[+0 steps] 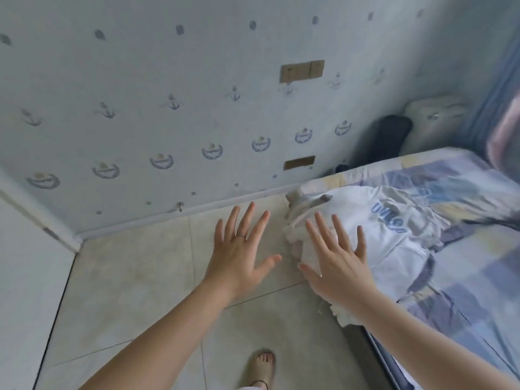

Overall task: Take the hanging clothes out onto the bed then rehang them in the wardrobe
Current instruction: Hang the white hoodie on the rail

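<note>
A pile of white clothes [394,235], the top piece bearing blue letters, lies on the near left corner of the bed [464,291], which has a blue and yellow patchwork sheet. My right hand [334,260] hovers with fingers spread over the pile's left edge and holds nothing. My left hand [242,249], a ring on one finger, is spread open above the floor to the left of the bed, apart from the clothes. No wardrobe is in view.
Beige floor tiles [140,291] fill the space left of the bed, up to a wallpapered wall [168,108] with anchor prints. A dark object [388,136] and a pale case [433,119] sit in the far corner. My sandalled foot [261,367] stands below.
</note>
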Demonstrator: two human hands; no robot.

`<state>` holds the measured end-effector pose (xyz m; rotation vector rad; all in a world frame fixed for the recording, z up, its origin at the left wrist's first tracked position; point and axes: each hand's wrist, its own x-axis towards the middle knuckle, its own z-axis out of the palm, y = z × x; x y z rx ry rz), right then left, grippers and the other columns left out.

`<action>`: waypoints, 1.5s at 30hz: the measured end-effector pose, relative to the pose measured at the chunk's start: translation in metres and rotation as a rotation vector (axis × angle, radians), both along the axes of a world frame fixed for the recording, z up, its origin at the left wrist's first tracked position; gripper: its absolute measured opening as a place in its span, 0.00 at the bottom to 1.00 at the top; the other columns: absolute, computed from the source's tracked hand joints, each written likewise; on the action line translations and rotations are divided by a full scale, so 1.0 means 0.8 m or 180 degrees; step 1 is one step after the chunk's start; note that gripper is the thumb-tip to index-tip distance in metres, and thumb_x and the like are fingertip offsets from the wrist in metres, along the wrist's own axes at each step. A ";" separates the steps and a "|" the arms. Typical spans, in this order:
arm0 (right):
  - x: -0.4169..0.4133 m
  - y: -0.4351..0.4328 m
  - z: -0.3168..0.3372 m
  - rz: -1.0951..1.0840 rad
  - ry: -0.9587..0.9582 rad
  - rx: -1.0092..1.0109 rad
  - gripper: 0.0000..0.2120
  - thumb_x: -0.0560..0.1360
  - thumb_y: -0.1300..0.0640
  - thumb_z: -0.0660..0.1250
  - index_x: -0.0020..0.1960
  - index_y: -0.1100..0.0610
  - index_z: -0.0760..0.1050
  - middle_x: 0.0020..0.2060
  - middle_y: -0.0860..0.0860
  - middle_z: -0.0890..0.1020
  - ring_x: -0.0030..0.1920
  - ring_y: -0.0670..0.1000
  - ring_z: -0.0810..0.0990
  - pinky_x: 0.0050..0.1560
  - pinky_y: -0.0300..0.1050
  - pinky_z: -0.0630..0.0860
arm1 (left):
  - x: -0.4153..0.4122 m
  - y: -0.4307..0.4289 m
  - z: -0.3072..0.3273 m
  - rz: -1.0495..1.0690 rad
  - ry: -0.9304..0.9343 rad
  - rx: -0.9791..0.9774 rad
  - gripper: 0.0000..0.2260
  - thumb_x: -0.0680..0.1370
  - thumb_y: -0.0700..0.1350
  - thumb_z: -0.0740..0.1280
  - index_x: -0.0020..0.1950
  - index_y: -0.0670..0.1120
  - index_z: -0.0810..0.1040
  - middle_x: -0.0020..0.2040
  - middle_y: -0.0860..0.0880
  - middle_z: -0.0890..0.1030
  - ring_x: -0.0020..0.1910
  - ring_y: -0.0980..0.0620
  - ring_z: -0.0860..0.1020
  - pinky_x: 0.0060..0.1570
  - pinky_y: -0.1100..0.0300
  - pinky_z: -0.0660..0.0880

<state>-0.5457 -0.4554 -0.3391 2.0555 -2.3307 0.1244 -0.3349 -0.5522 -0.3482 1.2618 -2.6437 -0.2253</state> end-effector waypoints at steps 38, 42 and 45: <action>-0.602 -0.035 -0.161 -0.3196 -0.0794 0.0773 0.38 0.78 0.35 0.51 0.79 0.47 0.37 0.79 0.45 0.40 0.78 0.55 0.37 0.68 0.66 0.27 | -0.769 -0.211 -0.142 -0.2062 -0.1172 0.0902 0.35 0.78 0.70 0.49 0.79 0.61 0.36 0.80 0.56 0.34 0.78 0.51 0.30 0.75 0.43 0.34; -0.645 -0.069 -0.194 -0.3313 -0.1013 0.0930 0.38 0.78 0.35 0.51 0.79 0.47 0.35 0.79 0.45 0.38 0.78 0.55 0.36 0.70 0.67 0.31 | -0.816 -0.249 -0.177 -0.2086 -0.1348 0.1014 0.34 0.79 0.69 0.49 0.79 0.61 0.35 0.80 0.56 0.35 0.78 0.51 0.31 0.75 0.44 0.35; -0.677 -0.099 -0.227 -0.3448 -0.1186 0.0968 0.38 0.79 0.35 0.51 0.79 0.46 0.34 0.79 0.44 0.37 0.78 0.54 0.36 0.72 0.67 0.34 | -0.851 -0.289 -0.218 -0.2129 -0.1472 0.1089 0.34 0.79 0.69 0.49 0.79 0.62 0.36 0.81 0.56 0.36 0.78 0.51 0.31 0.75 0.44 0.35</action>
